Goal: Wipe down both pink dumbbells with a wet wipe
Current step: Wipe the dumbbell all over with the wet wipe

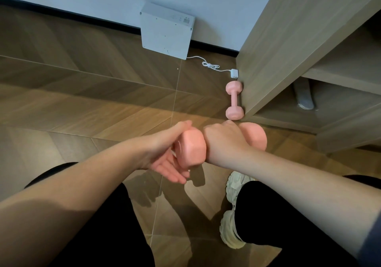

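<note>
I hold one pink dumbbell (193, 147) level in the air above the floor. My right hand (222, 141) grips its handle from above and hides it, so only the two heads show. My left hand (162, 155) lies against the left head, thumb over the top and straight fingers underneath, palm up. No wet wipe shows plainly; a pale sliver sits between the left palm and the head. The second pink dumbbell (234, 100) lies on the wooden floor, against the side of the cabinet.
A wooden shelf cabinet (288, 50) stands at the right. A white flat box (167, 29) leans on the wall, with a white cable and adapter (234, 73) trailing to the cabinet. My legs in black trousers and a pale sneaker (233, 215) are below.
</note>
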Demonstrator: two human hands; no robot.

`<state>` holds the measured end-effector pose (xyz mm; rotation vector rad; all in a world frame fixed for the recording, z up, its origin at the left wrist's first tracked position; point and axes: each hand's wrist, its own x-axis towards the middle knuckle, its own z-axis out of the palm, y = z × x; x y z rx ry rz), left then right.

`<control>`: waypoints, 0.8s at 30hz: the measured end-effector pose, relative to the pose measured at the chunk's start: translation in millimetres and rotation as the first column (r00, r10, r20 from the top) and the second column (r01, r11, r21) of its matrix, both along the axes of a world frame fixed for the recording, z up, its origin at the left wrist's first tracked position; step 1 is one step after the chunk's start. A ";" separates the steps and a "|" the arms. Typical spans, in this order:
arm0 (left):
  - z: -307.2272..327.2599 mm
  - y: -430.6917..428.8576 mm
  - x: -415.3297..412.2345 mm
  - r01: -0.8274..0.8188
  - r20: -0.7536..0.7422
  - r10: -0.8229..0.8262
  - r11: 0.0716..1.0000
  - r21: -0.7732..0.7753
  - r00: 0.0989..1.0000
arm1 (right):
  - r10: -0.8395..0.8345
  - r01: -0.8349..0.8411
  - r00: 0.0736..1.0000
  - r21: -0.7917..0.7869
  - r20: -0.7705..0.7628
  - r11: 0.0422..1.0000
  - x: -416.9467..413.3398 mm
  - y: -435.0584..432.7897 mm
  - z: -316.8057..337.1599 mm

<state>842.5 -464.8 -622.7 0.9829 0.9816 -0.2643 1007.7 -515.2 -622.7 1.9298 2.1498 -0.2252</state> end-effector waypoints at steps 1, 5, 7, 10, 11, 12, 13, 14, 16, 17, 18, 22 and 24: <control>-1.8 0.2 -1.4 0.006 0.002 -0.006 1.000 -0.001 1.000 | -0.013 0.013 1.000 -0.005 0.002 1.000 -1.8 0.5 -0.1; -5.2 -1.5 -2.2 -0.157 0.277 -0.007 0.810 0.565 0.961 | -0.234 0.227 0.970 -0.093 -0.068 0.969 2.0 8.8 3.4; -5.2 2.9 -1.9 -0.228 0.321 0.021 0.747 0.624 0.947 | -0.385 0.348 0.904 -0.200 -0.188 0.916 4.8 13.5 8.8; -5.4 14.4 -9.5 -0.256 0.195 0.176 0.803 0.538 0.965 | -0.642 0.537 0.483 -0.377 -0.596 0.755 8.1 19.3 19.5; -5.4 15.0 -12.5 -0.208 0.141 0.158 0.833 0.512 0.977 | -0.662 0.566 0.300 -0.431 -0.687 0.703 10.4 20.4 23.9; -4.9 13.6 -14.4 -0.151 0.093 0.121 0.867 0.476 0.988 | -0.655 0.568 0.144 -0.481 -0.741 0.668 12.9 21.5 28.3; -4.4 10.9 -14.6 -0.105 0.062 0.087 0.900 0.422 0.994 | -0.640 0.550 -0.003 -0.536 -0.768 0.640 14.9 22.3 33.1; -3.6 7.9 -13.9 -0.084 0.052 0.070 0.934 0.346 0.996 | -0.605 0.506 -0.152 -0.588 -0.781 0.632 17.0 22.8 36.1; -3.0 4.8 -9.2 -0.103 0.098 0.093 0.990 0.092 0.991 | -0.494 0.393 -0.435 -0.653 -0.752 0.647 19.5 25.7 41.2; -1.7 4.6 -6.7 -0.119 0.151 0.128 0.991 -0.065 0.980 | -0.438 0.340 -0.533 -0.657 -0.724 0.673 19.0 26.4 45.9; 0.6 4.6 -5.0 -0.129 0.211 0.171 0.971 -0.200 0.962 | -0.387 0.300 -0.600 -0.645 -0.700 0.703 18.6 27.8 48.7; 13.7 -2.6 1.9 -0.235 0.376 0.413 0.868 -0.437 0.829 | -0.260 0.241 -0.718 -0.580 -0.646 0.778 18.7 32.0 61.6; 17.0 -8.2 12.4 -0.395 0.419 0.527 0.844 -0.364 0.740 | -0.232 0.273 -0.718 -0.572 -0.656 0.774 18.1 34.4 65.9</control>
